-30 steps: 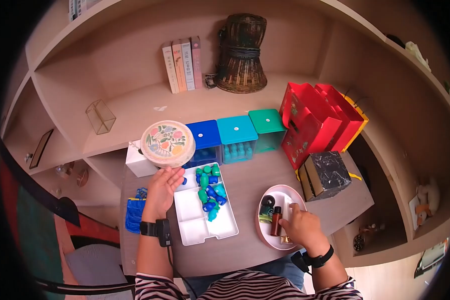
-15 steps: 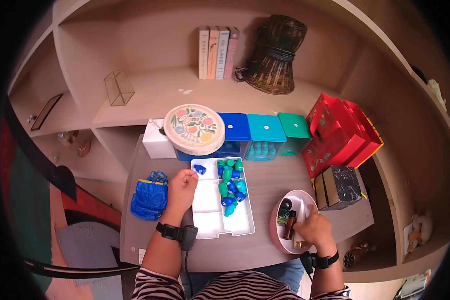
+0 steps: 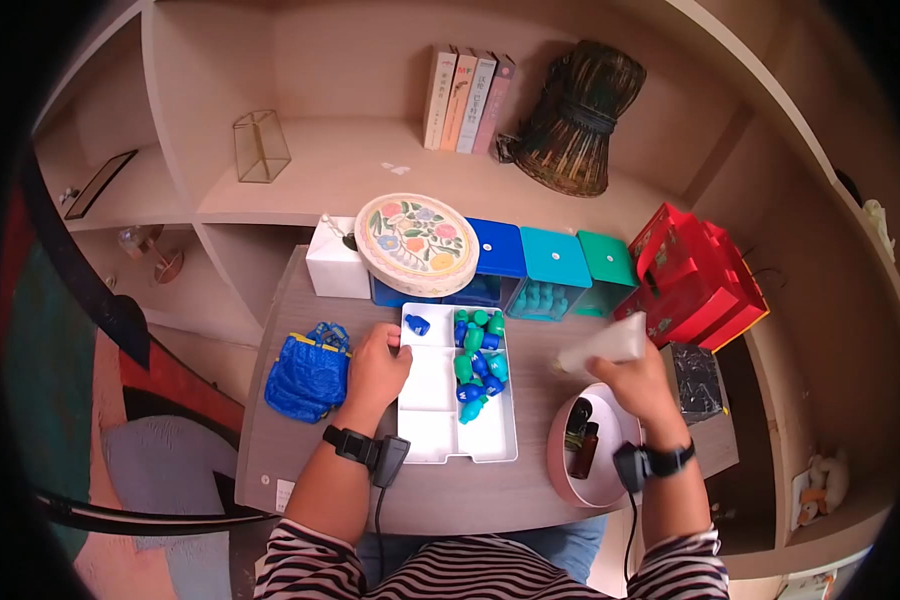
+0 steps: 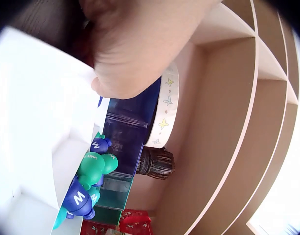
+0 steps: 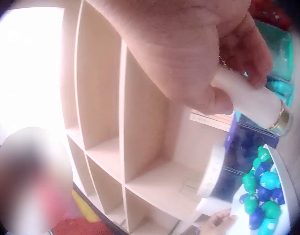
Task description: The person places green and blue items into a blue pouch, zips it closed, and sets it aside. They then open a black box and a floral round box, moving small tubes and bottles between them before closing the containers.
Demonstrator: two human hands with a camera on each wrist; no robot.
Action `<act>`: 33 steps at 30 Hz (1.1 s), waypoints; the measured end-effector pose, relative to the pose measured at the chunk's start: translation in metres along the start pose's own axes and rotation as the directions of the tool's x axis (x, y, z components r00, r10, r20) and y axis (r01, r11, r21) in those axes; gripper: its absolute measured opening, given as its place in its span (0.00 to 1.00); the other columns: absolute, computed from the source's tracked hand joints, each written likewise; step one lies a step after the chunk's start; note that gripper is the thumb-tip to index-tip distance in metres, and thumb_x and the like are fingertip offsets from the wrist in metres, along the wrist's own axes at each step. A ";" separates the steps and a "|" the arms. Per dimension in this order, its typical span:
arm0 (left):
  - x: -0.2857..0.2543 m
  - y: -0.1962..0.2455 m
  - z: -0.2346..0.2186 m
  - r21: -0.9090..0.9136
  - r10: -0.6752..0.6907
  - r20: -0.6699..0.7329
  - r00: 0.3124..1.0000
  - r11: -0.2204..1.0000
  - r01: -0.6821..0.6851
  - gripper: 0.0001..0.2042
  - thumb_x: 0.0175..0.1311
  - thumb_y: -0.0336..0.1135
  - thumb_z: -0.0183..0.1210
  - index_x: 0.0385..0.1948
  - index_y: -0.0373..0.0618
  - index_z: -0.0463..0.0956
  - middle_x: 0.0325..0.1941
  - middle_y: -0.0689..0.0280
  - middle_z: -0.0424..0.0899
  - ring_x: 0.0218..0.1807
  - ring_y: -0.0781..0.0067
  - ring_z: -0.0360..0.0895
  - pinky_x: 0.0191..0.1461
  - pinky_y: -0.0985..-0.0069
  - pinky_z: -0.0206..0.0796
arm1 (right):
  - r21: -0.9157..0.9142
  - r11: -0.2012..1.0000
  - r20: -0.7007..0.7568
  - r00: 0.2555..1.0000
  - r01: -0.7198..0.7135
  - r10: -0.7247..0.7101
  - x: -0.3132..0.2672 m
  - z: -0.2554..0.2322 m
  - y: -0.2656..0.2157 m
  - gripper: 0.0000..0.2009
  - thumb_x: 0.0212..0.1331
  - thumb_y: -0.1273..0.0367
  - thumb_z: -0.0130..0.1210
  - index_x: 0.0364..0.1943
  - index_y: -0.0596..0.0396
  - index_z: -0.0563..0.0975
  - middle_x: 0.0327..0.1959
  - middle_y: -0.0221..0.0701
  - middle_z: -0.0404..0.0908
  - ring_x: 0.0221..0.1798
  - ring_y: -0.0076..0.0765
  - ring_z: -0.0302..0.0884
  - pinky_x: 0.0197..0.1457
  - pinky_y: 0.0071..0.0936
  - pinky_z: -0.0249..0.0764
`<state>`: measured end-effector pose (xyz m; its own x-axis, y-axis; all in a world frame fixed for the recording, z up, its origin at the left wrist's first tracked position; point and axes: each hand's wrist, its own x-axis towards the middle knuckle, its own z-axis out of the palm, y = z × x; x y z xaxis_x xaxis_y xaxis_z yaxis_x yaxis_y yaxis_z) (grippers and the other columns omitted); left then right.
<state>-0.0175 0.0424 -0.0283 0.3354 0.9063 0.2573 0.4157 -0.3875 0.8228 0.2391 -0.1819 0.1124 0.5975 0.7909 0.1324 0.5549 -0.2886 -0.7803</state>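
Observation:
My left hand grips the left rim of a white compartment tray, with the thumb at the edge. One small blue bottle lies in the tray's far left compartment. Several blue, green and turquoise bottles fill its right side, some marked with a W or M. Over the far rim of a pink oval bowl, my right hand holds a white tube with a gold band and clear cap, tilted. A brown bottle and a dark item lie in the bowl.
Behind the tray stand lidded boxes: blue, turquoise and green. A floral oval lid rests on top at left. A blue bag is left of the tray; red bags and a marbled box stand right.
My right hand has lifted the white tube out of the pink bowl, moving away from me. My left hand, earlier held over the tray, has come down to its left rim. The view has shifted.

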 end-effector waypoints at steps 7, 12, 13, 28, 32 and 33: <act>0.006 -0.011 0.008 -0.124 -0.020 -0.022 1.000 0.992 0.018 0.12 0.58 0.34 0.69 0.39 0.38 0.80 0.37 0.55 0.87 0.37 0.58 0.85 0.43 0.65 0.76 | -0.233 0.972 0.085 0.996 -0.002 0.023 0.069 0.070 0.016 0.27 0.49 0.62 0.70 0.51 0.63 0.76 0.49 0.52 0.84 0.55 0.57 0.82 0.59 0.42 0.76; 0.009 -0.012 0.007 -0.129 -0.074 0.038 0.996 0.989 0.079 0.14 0.60 0.38 0.68 0.41 0.39 0.80 0.39 0.56 0.88 0.39 0.59 0.86 0.45 0.66 0.76 | -0.295 0.955 0.041 0.999 0.020 -0.008 0.082 0.088 -0.004 0.27 0.50 0.62 0.70 0.51 0.66 0.76 0.49 0.52 0.84 0.55 0.56 0.82 0.58 0.42 0.76; 0.009 -0.012 0.007 -0.126 -0.094 0.064 0.993 0.987 0.102 0.14 0.61 0.39 0.67 0.42 0.39 0.80 0.40 0.56 0.88 0.40 0.58 0.86 0.46 0.65 0.76 | -0.314 0.949 0.025 1.000 0.016 -0.008 0.084 0.090 -0.004 0.28 0.50 0.62 0.70 0.51 0.66 0.75 0.49 0.52 0.83 0.54 0.56 0.82 0.58 0.41 0.76; 0.006 -0.007 -0.011 0.040 -0.155 0.234 0.960 0.988 0.149 0.18 0.58 0.38 0.63 0.49 0.43 0.78 0.35 0.59 0.87 0.43 0.53 0.85 0.47 0.61 0.74 | -0.526 0.849 -0.019 0.998 -0.059 0.058 -0.044 -0.002 0.041 0.16 0.53 0.62 0.69 0.38 0.60 0.79 0.28 0.43 0.84 0.34 0.52 0.85 0.40 0.43 0.79; 0.006 0.000 -0.013 0.064 -0.132 0.223 0.966 0.991 0.121 0.16 0.58 0.36 0.62 0.47 0.40 0.78 0.31 0.57 0.87 0.38 0.51 0.85 0.44 0.61 0.74 | -0.524 0.815 0.105 0.931 -0.248 0.350 -0.080 -0.001 0.044 0.25 0.56 0.57 0.66 0.51 0.62 0.78 0.36 0.46 0.87 0.42 0.52 0.86 0.49 0.41 0.79; 0.007 -0.002 -0.013 0.056 -0.120 0.221 0.968 0.992 0.111 0.16 0.58 0.36 0.62 0.47 0.39 0.78 0.30 0.58 0.86 0.37 0.55 0.85 0.43 0.63 0.74 | -0.510 0.821 0.136 0.919 -0.256 0.371 -0.083 0.001 0.049 0.28 0.58 0.57 0.64 0.57 0.62 0.75 0.39 0.46 0.87 0.45 0.52 0.86 0.52 0.41 0.79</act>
<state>-0.0270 0.0512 -0.0217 0.4614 0.8864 0.0382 0.4966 -0.2937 0.8168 0.2165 -0.2615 0.0625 0.6757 0.6931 -0.2512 0.5979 -0.7146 -0.3632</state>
